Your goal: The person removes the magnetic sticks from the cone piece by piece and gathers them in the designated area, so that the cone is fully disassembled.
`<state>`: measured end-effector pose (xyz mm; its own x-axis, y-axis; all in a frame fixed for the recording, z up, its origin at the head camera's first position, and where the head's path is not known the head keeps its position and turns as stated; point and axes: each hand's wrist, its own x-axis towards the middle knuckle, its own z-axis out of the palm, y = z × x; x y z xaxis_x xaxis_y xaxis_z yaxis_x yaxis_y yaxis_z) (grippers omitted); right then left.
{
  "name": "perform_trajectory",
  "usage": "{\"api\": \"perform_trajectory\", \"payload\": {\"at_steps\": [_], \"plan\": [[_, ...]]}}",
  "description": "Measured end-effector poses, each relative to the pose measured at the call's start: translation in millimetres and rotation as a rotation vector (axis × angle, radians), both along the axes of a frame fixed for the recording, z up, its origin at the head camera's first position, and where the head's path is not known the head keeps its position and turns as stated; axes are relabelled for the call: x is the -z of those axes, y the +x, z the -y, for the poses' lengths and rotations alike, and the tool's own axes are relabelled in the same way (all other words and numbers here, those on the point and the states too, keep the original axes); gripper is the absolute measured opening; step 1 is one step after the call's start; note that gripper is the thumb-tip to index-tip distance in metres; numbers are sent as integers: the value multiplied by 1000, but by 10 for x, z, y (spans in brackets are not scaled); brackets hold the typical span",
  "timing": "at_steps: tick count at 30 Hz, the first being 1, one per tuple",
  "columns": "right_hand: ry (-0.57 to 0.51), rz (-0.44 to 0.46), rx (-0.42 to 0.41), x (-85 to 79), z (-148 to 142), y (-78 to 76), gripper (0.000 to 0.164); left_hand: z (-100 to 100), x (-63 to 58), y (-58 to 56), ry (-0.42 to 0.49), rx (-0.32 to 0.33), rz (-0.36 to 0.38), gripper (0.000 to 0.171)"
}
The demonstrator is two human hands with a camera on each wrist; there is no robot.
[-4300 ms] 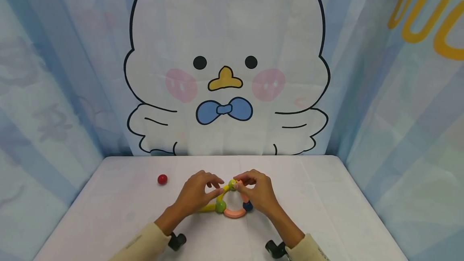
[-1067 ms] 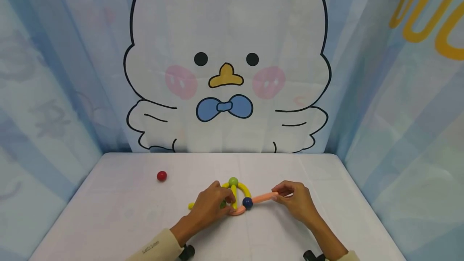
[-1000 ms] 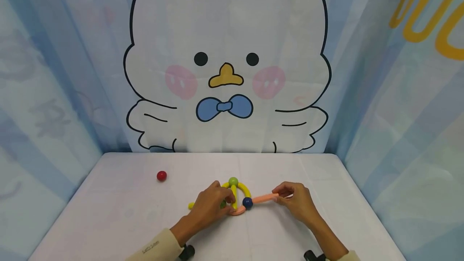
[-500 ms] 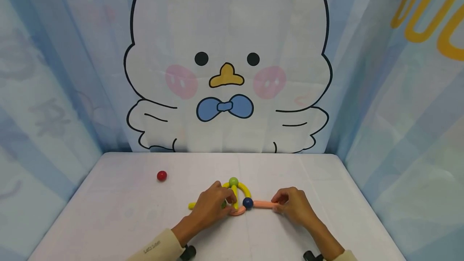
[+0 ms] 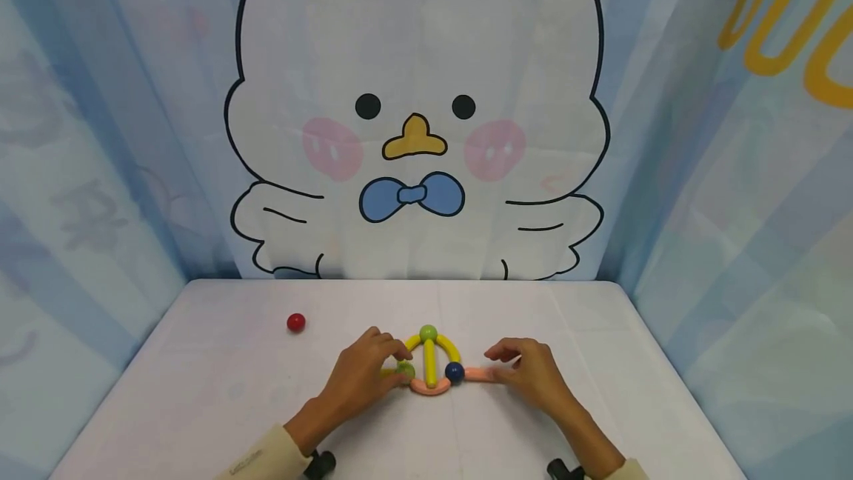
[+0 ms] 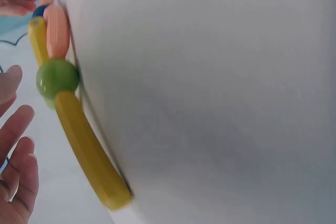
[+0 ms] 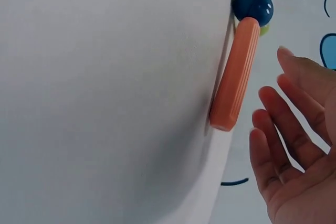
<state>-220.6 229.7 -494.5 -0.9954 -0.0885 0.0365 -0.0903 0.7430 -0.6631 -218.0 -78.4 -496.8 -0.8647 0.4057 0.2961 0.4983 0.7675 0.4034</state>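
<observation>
Stick-and-ball figure is lying on the counter; left hand is hovering released by its nine-o'clock green ball, right hand likewise by its three-o'clock orange rod. Nudging lightly is probably best for keeping rod and balls joined.

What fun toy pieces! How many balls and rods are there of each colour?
Green balls: 2
Dark blue ball: 1
Red ball: 1
Yellow rods: 4
Peach-orange rods: 2
Total: 10
</observation>
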Motion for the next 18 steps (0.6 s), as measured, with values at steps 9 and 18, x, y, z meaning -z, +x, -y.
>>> {"api": "perform_trajectory", "payload": {"at_steps": [9,18], "plan": [[-72,-56,-59,-15,254,-21,25,292,-8,-38,-29,-65,34,29],[-151,-112,-160,-22,555,-25,26,370,59,-88,-61,-79,151,21]]}}
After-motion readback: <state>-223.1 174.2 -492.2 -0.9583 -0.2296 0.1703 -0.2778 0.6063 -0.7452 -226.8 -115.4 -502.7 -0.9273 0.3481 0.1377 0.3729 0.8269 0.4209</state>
